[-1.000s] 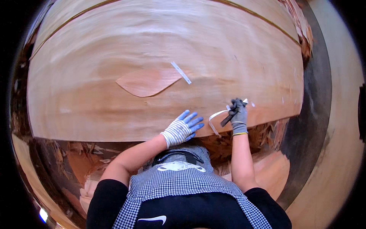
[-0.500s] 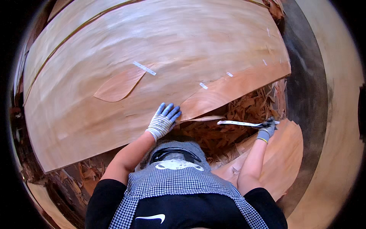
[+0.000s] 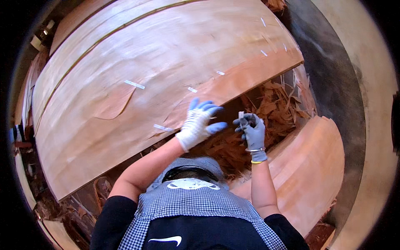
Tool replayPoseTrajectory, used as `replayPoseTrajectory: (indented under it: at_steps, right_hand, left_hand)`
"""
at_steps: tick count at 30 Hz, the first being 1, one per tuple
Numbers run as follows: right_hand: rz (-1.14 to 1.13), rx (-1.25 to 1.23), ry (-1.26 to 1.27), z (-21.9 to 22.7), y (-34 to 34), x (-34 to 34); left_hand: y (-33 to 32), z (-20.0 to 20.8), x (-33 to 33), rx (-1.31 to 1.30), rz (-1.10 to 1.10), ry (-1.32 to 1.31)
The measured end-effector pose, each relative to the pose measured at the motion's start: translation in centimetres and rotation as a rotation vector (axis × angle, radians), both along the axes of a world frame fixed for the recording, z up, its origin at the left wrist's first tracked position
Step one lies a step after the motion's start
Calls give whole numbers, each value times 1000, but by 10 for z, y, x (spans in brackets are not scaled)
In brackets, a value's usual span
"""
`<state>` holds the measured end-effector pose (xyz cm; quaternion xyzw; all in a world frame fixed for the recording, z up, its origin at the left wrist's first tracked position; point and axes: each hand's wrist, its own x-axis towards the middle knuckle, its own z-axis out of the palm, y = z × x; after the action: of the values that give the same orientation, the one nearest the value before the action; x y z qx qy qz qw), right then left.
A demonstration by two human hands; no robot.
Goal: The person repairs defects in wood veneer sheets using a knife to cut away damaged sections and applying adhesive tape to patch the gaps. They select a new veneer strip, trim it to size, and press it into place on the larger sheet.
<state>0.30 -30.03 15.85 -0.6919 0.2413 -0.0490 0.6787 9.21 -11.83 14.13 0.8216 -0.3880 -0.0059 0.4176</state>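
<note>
Veneer [image 3: 175,54] — left hand [image 3: 200,123] (gloved) by its near edge

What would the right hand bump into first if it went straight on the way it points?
Probably the near edge of the large wooden sheet, ahead of the right hand, though I can't tell whether they're level.

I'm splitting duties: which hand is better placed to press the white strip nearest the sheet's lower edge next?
Probably the left hand: open, and close to that white strip. The right hand is farther off and seems to pinch a pale-tipped object.
</note>
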Motion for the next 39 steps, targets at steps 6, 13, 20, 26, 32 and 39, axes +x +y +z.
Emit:
replayPoseTrajectory:
  at_steps: [6, 13, 20, 26, 32, 39]
  right_hand:
    - [155, 7, -187, 17, 58, 6]
    - [467, 183, 100, 7, 167, 16]
    - [660, 137, 241, -28, 323, 77]
    - [654, -103, 342, -78, 418, 155]
    - [638, -362, 441, -137, 452, 183]
    - [593, -369, 500, -156, 456, 180]
  left_hand:
    - [16, 34, 0, -309, 42, 422]
    - [165, -7, 3, -736, 516, 893]
    - [348, -68, 34, -591, 889, 680]
    - [431, -101, 103, 19, 1085, 214]
    - [451, -134, 123, 202, 1076, 35]
    - [451, -140, 116, 285, 1196, -88]
